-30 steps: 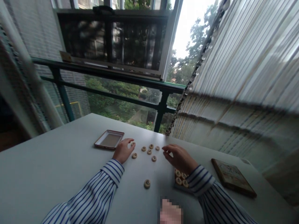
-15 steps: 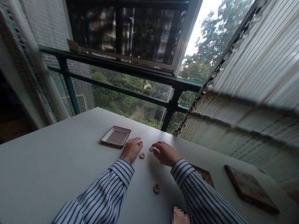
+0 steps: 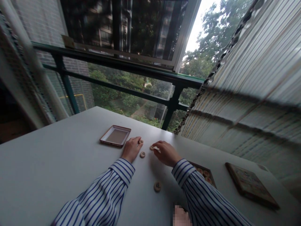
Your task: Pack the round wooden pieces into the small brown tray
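Note:
My left hand (image 3: 131, 149) rests on the white table (image 3: 70, 160), its fingers closed around the edges of a round wooden Chinese chess piece (image 3: 140, 142). To the right, my right hand (image 3: 166, 153) has its thumb and fingertips at a second chess piece (image 3: 151, 147), gripping its side. Between the hands and a little nearer to me lies a third piece (image 3: 142, 154), untouched. Another loose piece (image 3: 157, 186), with a dark character on its face, is closer to me. All of these discs lie flat on the tabletop.
Left of my left hand is a shallow open box lid (image 3: 101, 141). A box holding several pieces (image 3: 206, 173) is partly hidden behind my right sleeve. At the far right lies a flat brown box (image 3: 252, 185). A green railing (image 3: 122, 65) and a curtain (image 3: 235, 125) border the table.
Both hands keep nearly the same places at their pieces. The whole view has shifted slightly, so the table and its things appear a little higher.

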Demonstrator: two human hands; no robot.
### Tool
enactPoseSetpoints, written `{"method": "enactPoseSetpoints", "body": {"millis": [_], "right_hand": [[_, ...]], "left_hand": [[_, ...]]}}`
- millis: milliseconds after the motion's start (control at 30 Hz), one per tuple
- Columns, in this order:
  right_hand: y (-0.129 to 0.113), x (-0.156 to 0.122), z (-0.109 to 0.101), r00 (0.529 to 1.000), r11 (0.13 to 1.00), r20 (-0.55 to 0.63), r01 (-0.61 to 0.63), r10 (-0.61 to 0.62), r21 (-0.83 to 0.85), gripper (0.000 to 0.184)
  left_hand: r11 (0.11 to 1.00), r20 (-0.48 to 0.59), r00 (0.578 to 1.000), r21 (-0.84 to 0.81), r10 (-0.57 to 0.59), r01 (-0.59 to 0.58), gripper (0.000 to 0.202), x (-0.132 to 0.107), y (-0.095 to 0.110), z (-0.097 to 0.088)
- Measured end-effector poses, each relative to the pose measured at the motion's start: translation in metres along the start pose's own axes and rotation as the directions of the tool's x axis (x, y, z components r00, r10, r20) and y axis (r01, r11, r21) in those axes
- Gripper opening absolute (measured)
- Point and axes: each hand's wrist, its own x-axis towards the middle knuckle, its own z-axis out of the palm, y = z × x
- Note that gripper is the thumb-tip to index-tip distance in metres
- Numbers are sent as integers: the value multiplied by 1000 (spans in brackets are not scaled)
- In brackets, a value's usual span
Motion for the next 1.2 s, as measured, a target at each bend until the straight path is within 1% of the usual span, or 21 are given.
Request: {"method": "enactPoseSetpoints", "body": {"millis": [133,300,467,633,867,1067,1200], "right_hand": [[3,-4,-2,1000,1000,-19,-10,10,24,27],[5,-8,-6,999,1000,-45,2,-1,31,27],[7,-13,-9,998,999,-56,-7,9,42,28],[10,-18,-11,997,999,-80,9,-4,53,27],[14,-27,-19,991,998,-133,3,4,56,26],[17,-41,-32,979,997,-206,10,5,70,23],[19,-52,-42,973,998,-230,0,15,66,24]], "left_hand": [[1000,-24,1000,17,-2,3,25,0,2,-1],[997,-97,992,-1,79,-80,26,1,4,-3],[993,-174,978,-20,113,-119,27,0,7,-5],[985,-220,962,-18,163,-171,29,-2,14,-9],[976,-229,952,-26,205,-216,30,-7,26,-15],[965,-228,942,-35,247,-261,29,-14,36,-22],[955,-232,932,-36,278,-294,28,-18,44,-26]]}}
